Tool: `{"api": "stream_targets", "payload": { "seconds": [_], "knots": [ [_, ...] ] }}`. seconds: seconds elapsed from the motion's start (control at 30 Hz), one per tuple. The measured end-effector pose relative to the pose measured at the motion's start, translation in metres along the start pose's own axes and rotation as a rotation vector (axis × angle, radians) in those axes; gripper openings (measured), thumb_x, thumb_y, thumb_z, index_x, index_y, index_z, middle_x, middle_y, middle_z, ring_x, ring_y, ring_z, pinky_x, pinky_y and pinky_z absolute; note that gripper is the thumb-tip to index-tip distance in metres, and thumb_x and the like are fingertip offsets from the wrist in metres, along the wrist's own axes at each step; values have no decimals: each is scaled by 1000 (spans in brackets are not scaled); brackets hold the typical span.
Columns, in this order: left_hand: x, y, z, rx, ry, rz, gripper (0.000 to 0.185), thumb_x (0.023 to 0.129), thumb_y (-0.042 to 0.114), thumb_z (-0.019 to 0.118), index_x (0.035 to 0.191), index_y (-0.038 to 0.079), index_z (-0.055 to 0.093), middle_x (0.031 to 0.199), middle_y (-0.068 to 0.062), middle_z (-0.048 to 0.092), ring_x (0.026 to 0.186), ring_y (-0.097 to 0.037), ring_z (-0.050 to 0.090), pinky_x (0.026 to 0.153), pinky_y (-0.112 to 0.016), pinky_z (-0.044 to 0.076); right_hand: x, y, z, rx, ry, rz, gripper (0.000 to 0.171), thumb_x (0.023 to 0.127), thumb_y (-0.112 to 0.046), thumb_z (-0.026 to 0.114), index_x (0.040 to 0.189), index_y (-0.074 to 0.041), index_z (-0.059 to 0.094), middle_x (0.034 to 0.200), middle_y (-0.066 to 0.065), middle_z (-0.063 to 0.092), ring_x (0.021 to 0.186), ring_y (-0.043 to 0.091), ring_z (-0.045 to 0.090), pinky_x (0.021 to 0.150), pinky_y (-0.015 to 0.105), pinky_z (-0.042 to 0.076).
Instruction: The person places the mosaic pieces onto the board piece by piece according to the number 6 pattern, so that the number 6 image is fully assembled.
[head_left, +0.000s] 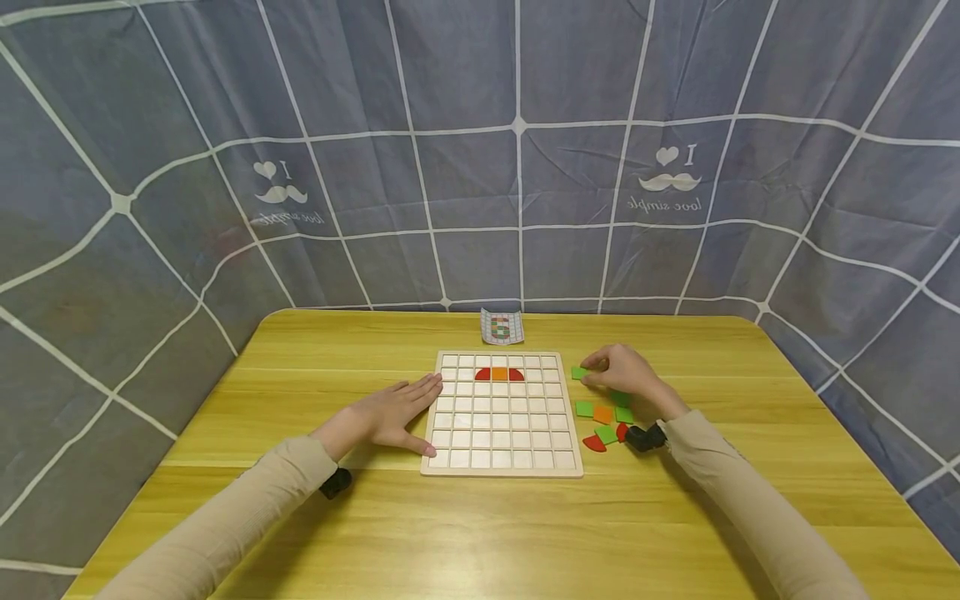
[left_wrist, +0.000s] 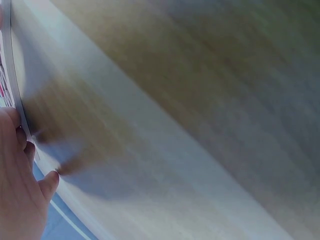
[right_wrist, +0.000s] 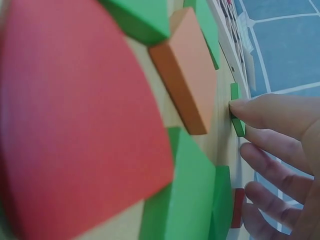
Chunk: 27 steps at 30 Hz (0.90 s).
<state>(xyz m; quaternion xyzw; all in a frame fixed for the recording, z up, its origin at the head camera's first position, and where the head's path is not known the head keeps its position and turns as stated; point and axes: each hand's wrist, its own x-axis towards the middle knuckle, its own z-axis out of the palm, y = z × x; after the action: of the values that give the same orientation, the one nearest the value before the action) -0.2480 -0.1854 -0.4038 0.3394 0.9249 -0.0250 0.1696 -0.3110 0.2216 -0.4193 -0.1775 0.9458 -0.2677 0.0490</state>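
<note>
A pale wooden grid board (head_left: 501, 477) lies on the table with a red quarter-round tile (head_left: 483, 375), an orange square tile (head_left: 500, 374) and another red quarter-round tile (head_left: 516, 375) side by side in its second row from the back. My left hand (head_left: 397, 414), fingers spread, touches the board's left edge. Right of the board, my right hand (head_left: 628, 371) pinches a green square tile (head_left: 579, 372) between thumb and forefinger. In the right wrist view the thumb lies against this green tile (right_wrist: 238, 112), and the other fingers are loosely bent.
Loose tiles lie right of the board: a green one (head_left: 584, 408), an orange one (head_left: 603, 414), a red quarter-round one (head_left: 594, 444) and several more, some partly behind the right hand and wrist camera (head_left: 645, 437). A printed pattern card (head_left: 502, 327) lies behind the board, before a grey curtain (head_left: 472, 183).
</note>
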Motion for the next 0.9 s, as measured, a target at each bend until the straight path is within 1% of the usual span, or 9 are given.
{"api": "stream_targets", "payload": {
  "seconds": [0.3,0.53,0.63,0.9],
  "knots": [
    [0,-1,-1,-8,0,5,108,71,79,41,147,12,2,154,-5,-2,143,-21,4,115,-43,16,1,-1,-1,-25,9,6,29,74,-28,72,97,-11,71,95,7,70,78,15,62,65,28,48],
    [0,-1,-1,-10,-1,4,107,72,78,41,147,12,3,154,-6,-2,143,-21,4,115,-43,15,2,-4,-2,-28,21,38,30,73,-30,71,98,-13,71,93,5,71,79,15,64,67,29,49],
    [0,-1,-1,-16,2,7,107,72,78,42,147,11,3,154,-6,-1,143,-21,5,115,-44,16,1,-6,-2,-31,27,27,30,74,-29,71,98,-13,71,92,5,72,77,15,64,65,29,50],
    [0,-1,-2,-20,5,11,107,72,77,42,147,11,4,154,-6,-1,143,-21,5,115,-44,16,0,-12,0,-35,50,9,29,73,-30,72,97,-15,71,88,2,72,71,10,63,62,27,49]
  ]
}}
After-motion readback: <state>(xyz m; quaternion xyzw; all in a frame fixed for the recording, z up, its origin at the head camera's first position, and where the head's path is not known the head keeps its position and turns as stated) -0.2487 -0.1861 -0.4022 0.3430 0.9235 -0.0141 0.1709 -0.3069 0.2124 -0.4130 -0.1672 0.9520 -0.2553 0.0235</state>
